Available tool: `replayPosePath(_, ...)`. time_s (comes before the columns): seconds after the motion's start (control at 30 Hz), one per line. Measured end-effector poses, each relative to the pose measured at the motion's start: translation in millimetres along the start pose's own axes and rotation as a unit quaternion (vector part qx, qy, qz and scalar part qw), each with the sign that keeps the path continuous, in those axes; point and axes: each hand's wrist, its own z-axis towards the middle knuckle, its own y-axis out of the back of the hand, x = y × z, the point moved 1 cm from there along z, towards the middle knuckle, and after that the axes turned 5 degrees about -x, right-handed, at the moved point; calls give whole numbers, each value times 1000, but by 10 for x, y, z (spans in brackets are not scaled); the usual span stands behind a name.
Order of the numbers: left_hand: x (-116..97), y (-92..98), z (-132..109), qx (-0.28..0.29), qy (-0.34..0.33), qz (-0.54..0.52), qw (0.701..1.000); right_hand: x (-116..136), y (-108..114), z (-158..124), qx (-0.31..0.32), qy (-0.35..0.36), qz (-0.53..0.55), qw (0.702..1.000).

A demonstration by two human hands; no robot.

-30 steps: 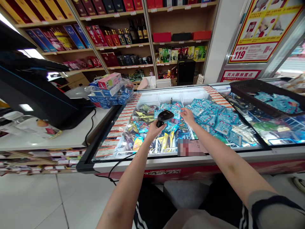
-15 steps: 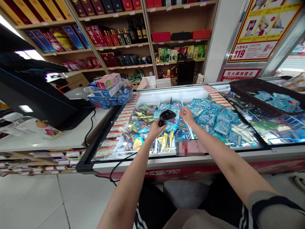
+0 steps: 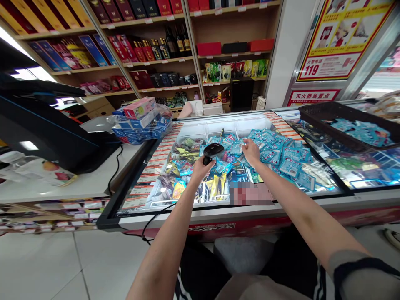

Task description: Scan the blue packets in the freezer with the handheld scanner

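Note:
My left hand (image 3: 201, 168) is wrapped round the handle of a black barcode scanner (image 3: 213, 150), its head tilted over the goods. Just to its right, my right hand (image 3: 251, 151) has its fingers pinched at the edge of a small blue packet (image 3: 237, 148). More blue packets (image 3: 290, 166) lie in a loose pile on the freezer's glass top, right of my right hand. Beneath the scanner, wrapped ices (image 3: 215, 187) in yellow, blue and other colours show inside the chest freezer (image 3: 206, 216).
A dark tray (image 3: 337, 135) with more blue packets rests at the right. On the left stand bagged boxes (image 3: 140, 121) and a black checkout terminal (image 3: 53, 133). The scanner's cable (image 3: 153, 221) hangs over the freezer's front edge. Stocked shelves (image 3: 156, 61) line the back.
My right hand has moved slightly right, away from the scanner, and its fingers have curled more. The scanner has shifted a little left in view, with the whole scene.

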Motion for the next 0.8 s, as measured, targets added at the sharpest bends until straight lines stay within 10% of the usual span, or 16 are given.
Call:
replayPosePath(0.33, 78, 37, 74, -39, 5, -2, 999, -93, 203, 118, -88, 62, -150, 983)
replayPosePath(0.8, 174, 120, 126, -54, 13, 13, 998, 538, -624, 292, 113, 158, -191, 962)
